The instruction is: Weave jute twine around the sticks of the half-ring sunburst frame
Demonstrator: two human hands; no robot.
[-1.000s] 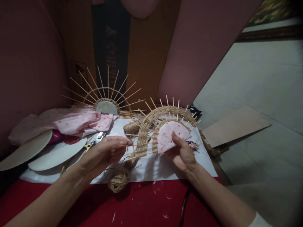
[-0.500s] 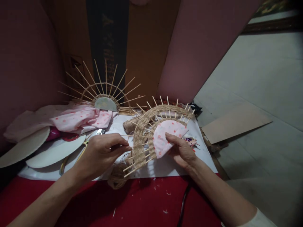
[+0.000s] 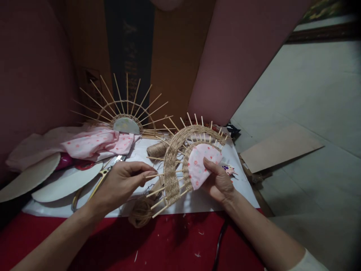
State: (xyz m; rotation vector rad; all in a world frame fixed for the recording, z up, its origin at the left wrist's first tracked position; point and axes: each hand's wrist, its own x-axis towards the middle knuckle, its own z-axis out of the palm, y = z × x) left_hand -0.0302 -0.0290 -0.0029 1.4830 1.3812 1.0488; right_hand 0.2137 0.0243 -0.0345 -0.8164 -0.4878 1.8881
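Observation:
My right hand [image 3: 218,182] grips a half-round woven fan, its thumb on the pink dotted cloth centre [image 3: 200,160] and its fingers behind. Two bands of twine weaving [image 3: 172,165] curve round that centre, and thin wooden sticks poke out past the outer band. At the fan's left side my left hand [image 3: 126,184] pinches the end of one wooden stick [image 3: 158,175] between thumb and forefinger. Behind the fan lies a roll of twine [image 3: 156,149]. A looser ball of twine [image 3: 140,212] sits below, near the table's front edge.
A second stick fan [image 3: 126,125] leans against the cardboard box [image 3: 180,56] at the back. Pink dotted cloth [image 3: 93,145], white half-round boards [image 3: 67,182] and scissors [image 3: 98,184] lie left. Brown card [image 3: 282,146] rests on the floor at right.
The fan has shifted slightly right and turned a little in my right hand. My left thumb and forefinger now pinch a stick end at its left side.

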